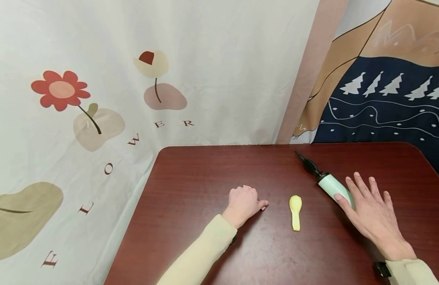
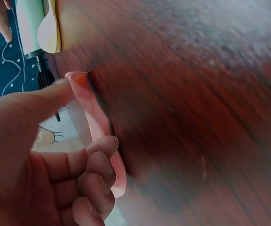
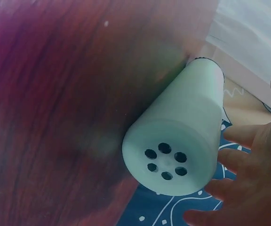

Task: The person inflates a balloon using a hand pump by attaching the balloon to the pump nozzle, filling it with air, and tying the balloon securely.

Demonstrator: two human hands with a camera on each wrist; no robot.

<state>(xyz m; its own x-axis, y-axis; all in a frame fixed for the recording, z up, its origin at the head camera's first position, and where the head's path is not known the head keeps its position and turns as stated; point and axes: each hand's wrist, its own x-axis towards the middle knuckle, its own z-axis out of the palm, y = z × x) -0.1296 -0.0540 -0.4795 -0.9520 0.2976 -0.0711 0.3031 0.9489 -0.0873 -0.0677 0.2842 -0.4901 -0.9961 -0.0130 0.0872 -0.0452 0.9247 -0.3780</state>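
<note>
My left hand (image 1: 242, 204) is low over the table, thumb stretched out and the other fingers loosely bent. Beside those fingers lies a limp pink balloon (image 2: 97, 117), mostly hidden by the hand in the head view. The thumb, blurred in the left wrist view, is near one end of it. A mint-green balloon pump (image 1: 335, 187) with a black nozzle lies on the right of the table. Over its rear part, my right hand (image 1: 374, 213) spreads its fingers, the thumb overlapping the barrel. Holes show in the pump's end (image 3: 166, 162). Between the hands lies a deflated yellow balloon (image 1: 295, 211).
The dark red-brown wooden table (image 1: 201, 170) has rounded far corners. A pale curtain (image 1: 223, 71) printed with flowers and letters hangs behind and to the left. At the back right hangs a navy and tan cloth (image 1: 383, 114) with white trees.
</note>
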